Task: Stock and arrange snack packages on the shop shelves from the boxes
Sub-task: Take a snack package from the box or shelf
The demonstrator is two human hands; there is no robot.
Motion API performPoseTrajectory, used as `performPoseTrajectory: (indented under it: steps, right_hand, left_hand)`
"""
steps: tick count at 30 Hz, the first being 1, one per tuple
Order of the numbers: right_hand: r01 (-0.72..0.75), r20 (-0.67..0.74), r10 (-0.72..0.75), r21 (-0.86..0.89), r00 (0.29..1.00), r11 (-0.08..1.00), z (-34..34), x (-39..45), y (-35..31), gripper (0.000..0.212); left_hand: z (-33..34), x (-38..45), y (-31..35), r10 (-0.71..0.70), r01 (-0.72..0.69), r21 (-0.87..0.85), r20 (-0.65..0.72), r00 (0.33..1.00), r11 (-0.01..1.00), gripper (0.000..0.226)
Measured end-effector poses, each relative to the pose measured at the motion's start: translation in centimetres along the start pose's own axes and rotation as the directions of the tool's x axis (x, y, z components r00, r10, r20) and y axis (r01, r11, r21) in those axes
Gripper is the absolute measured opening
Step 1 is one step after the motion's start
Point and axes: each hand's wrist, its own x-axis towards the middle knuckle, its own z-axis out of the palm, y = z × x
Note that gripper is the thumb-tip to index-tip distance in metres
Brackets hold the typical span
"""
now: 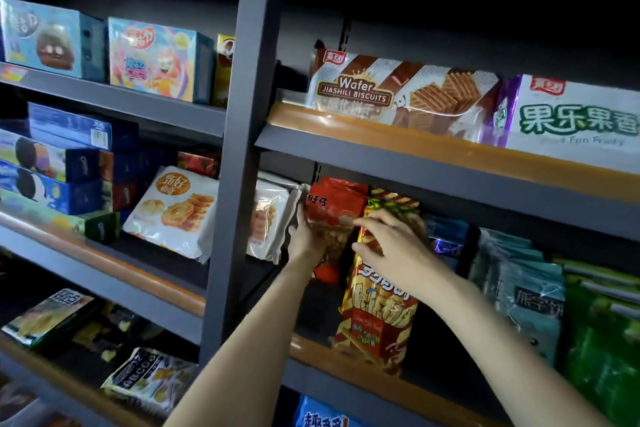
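- Hands first: my left hand (pixel 304 236) is on the near left edge of the red snack bag (pixel 334 208), fingers wrapped round its side, so I read that grip as grasping the bag, though part of the hold is hidden behind the packet.
- My right hand (pixel 391 246) lies over the upper front of the red-and-yellow striped bag (pixel 377 305); the fingers look bent with the thumb underneath, pinching the crinkled film near its top (blur makes the exact contact hard to judge).
- Both bags stand upright on the middle shelf (pixel 346 354), just right of the grey upright post (pixel 242 149), touching side by side. I judge they are being held to keep them from slumping while being squared to face front.
- Materials: glossy, soft plastic film pouches that catch the light and would crumple under pressure; the striped one is tall and narrow.
- To the right, teal packets (pixel 519 288) and green packets (pixel 602 340) stand in rows, presumably packed close so each supports the next.
- Above, the wafer pack (pixel 398 94) lies flat and long behind an orange shelf lip, which suits its brick-like shape.
- Left of the post, a white biscuit bag (pixel 173 211) leans back against stacked cardboard boxes.
- No stock boxes are in view.
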Motion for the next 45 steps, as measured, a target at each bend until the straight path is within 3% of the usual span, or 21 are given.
performPoseTrajectory:
  steps: [4, 8, 12, 14, 17, 19, 20, 22, 24, 26, 27, 29, 31, 35, 41, 45]
  right_hand:
    - [-0.011, 0.001, 0.011, 0.015, 1.000, 1.000, 0.0, -0.1, 0.3, 0.049]
    - [-0.023, 0.021, 0.021, 0.076, 1.000, 0.997, 0.2, -0.7, 0.4, 0.052]
    - [0.005, -0.063, -0.003, 0.021, 0.998, 1.000, -0.4, -2.1, -0.4, 0.050]
    - [0.017, -0.142, -0.016, 0.012, 0.990, 1.000, -0.8, -2.8, -1.2, 0.045]
    - [0.123, -0.364, -0.090, 0.068, 0.927, 0.990, -0.8, -4.2, -3.5, 0.032]
    - [0.221, -0.504, -0.145, 0.094, 0.851, 0.971, 0.0, -5.3, -5.9, 0.025]
    - [0.260, -0.527, -0.155, 0.130, 0.836, 0.957, 0.6, -5.9, -7.5, 0.024]
    - [0.343, -0.454, -0.210, 0.233, 0.866, 0.910, 2.8, -7.0, -11.6, 0.027]
    - [0.401, -0.288, -0.315, 0.319, 0.904, 0.859, 6.0, -8.2, -15.8, 0.028]
    - [0.420, -0.057, -0.428, 0.346, 0.902, 0.839, 10.4, -9.1, -19.5, 0.030]
    - [0.408, 0.067, -0.460, 0.360, 0.885, 0.839, 12.8, -9.5, -21.2, 0.032]
    - [0.363, 0.277, -0.492, 0.408, 0.825, 0.838, 17.7, -10.3, -24.2, 0.035]
    - [0.312, 0.442, -0.503, 0.437, 0.742, 0.844, 22.6, -11.1, -26.5, 0.035]
    - [0.188, 0.691, -0.454, 0.427, 0.562, 0.884, 31.8, -12.0, -28.9, 0.038]
    - [-0.006, 0.830, -0.343, 0.385, 0.440, 0.923, 47.2, -11.8, -32.3, 0.032]
    - [-0.282, 0.895, -0.276, 0.382, 0.351, 0.880, 55.7, -12.4, -36.5, 0.046]
  left_hand:
    - [1.5, -0.1, -0.9, 0.054, -0.046, 0.245, -0.023, 0.998, 0.968, 0.086]
    - [1.3, -0.4, -1.3, 0.101, -0.104, 0.214, 0.022, 0.995, 0.971, 0.084]
    - [0.3, -3.3, -0.8, 0.247, -0.239, 0.254, -0.001, 0.969, 0.937, 0.068]
    - [-1.2, -6.0, -0.8, 0.387, -0.368, 0.252, -0.027, 0.922, 0.895, 0.055]
    - [-5.0, -11.8, -1.5, 0.640, -0.616, 0.271, -0.002, 0.768, 0.740, 0.041]
    - [-8.1, -15.3, -3.5, 0.720, -0.683, 0.333, 0.016, 0.693, 0.650, 0.036]
    - [-9.8, -16.8, -5.1, 0.721, -0.669, 0.376, 0.004, 0.692, 0.640, 0.034]
    - [-13.3, -19.8, -9.1, 0.618, -0.525, 0.440, -0.090, 0.781, 0.728, 0.030]
    - [-16.9, -22.9, -13.9, 0.407, -0.282, 0.465, -0.193, 0.893, 0.839, 0.030]
    - [-20.4, -26.0, -19.6, 0.139, -0.008, 0.519, -0.214, 0.967, 0.855, 0.030]
    - [-22.1, -27.5, -22.3, -0.020, 0.135, 0.567, -0.204, 0.979, 0.813, 0.031]
    - [-25.0, -30.8, -27.0, -0.324, 0.374, 0.642, -0.200, 0.925, 0.670, 0.034]
    - [-27.2, -33.7, -30.5, -0.477, 0.491, 0.650, -0.217, 0.851, 0.580, 0.032]
    - [-29.7, -36.2, -35.0, -0.551, 0.574, 0.626, -0.261, 0.792, 0.528, 0.031]
    - [-30.9, -33.0, -41.9, -0.543, 0.548, 0.674, -0.253, 0.801, 0.496, 0.033]
    - [-31.7, -30.4, -46.7, -0.549, 0.495, 0.740, -0.205, 0.810, 0.455, 0.037]
